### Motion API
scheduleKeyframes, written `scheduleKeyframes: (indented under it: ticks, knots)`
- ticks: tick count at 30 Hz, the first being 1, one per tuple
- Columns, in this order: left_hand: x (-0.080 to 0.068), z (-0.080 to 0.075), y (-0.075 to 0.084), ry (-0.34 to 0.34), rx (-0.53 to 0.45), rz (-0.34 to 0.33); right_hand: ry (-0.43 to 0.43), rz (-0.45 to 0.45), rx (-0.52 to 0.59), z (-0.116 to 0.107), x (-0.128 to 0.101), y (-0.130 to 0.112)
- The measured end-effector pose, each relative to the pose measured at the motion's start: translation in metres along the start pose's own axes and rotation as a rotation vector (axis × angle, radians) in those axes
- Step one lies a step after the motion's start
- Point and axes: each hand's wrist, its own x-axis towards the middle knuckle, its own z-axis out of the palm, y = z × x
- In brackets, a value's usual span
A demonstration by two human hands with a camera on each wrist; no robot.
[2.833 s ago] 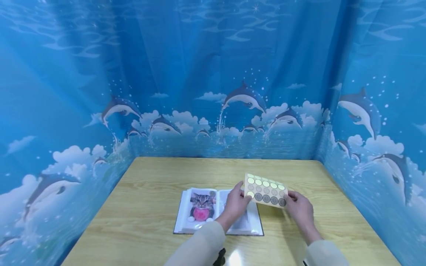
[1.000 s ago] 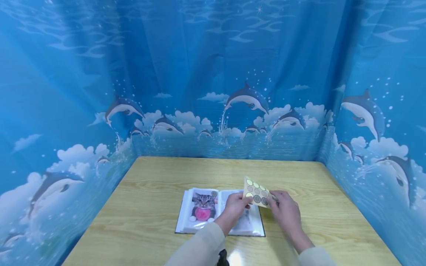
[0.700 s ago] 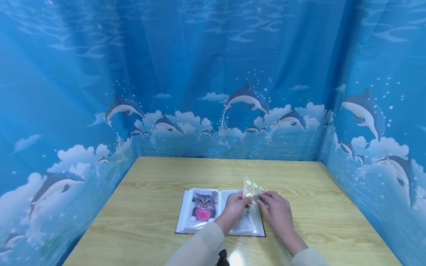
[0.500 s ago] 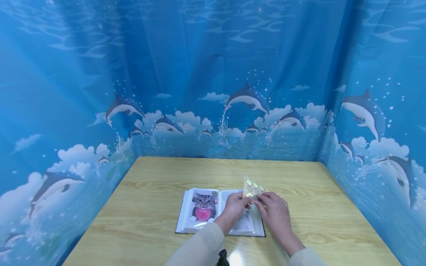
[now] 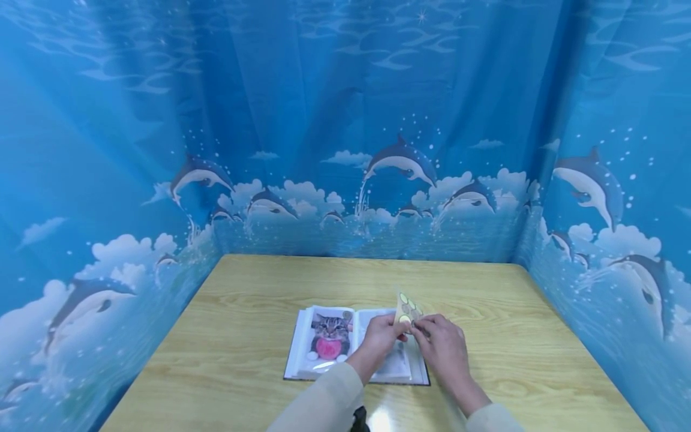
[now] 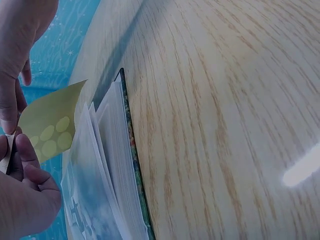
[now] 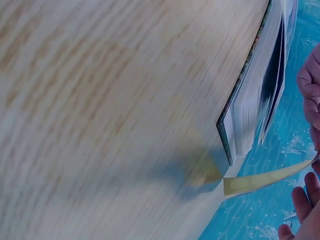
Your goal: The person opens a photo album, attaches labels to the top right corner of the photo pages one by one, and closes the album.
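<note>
Sticker sheet [image 5: 406,306] is hanging over the open photo album [image 5: 329,342] — left hand [image 5: 380,335] pinching it, right hand [image 5: 439,345] picking at one dot; peeling slowly seems wise.

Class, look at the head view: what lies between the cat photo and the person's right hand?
The left hand, pinching the sticker sheet, lies between cat photo and right hand, over the open album.

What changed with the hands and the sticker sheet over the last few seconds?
The right hand slid left along the sticker sheet to meet the left hand, and its fingers now pinch at the sheet near the left thumb. The left hand kept its hold; the album stayed open on the table.
</note>
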Motion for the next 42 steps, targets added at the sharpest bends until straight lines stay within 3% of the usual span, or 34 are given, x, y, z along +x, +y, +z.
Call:
scheduleKeyframes:
  ticks: [14,33,42]
  knots:
    - [-0.0013,-0.0007,-0.0024,-0.026,0.004,0.012,-0.008,0.028,-0.010,-0.0004,-0.0016,-0.0024]
    - [0.0010,-0.0014,-0.0025,0.040,0.056,-0.003,0.027,0.056,0.034,-0.0004,-0.0015,0.0010]
    - [0.0011,-0.0019,-0.0038,0.050,0.084,0.007,-0.036,0.167,0.107,-0.0045,-0.0010,0.0026]
